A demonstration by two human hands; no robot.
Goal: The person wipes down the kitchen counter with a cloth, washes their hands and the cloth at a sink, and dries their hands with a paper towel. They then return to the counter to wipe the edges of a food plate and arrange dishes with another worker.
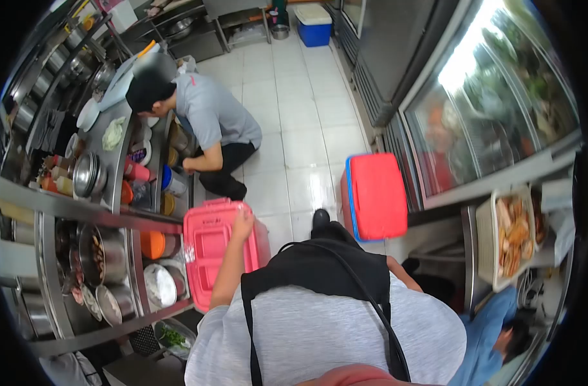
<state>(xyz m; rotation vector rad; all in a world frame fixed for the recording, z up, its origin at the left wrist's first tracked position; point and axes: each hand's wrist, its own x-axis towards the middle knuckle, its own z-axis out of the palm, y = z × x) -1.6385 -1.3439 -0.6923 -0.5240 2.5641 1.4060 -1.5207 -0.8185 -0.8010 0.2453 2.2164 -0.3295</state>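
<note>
A pink cooler box [218, 280] with a recessed lid stands close on my left, beside the metal shelving. My left hand [242, 222] is at the far right corner of its lid, fingers curled over the edge. Only part of my right forearm shows beyond my black apron [319, 267]; the right hand itself is hidden. Ahead and to the right, a second cooler box [379, 196] with a red lid and a blue rim sits on the floor.
A person in grey [210, 112] crouches at the left counter [117, 145]. Pots and bowls fill the left shelves. Glass-door fridges [493, 96] line the right, near a basket of food [496, 248]. Another person in blue [490, 341] is at lower right. White floor tiles [287, 116] run ahead.
</note>
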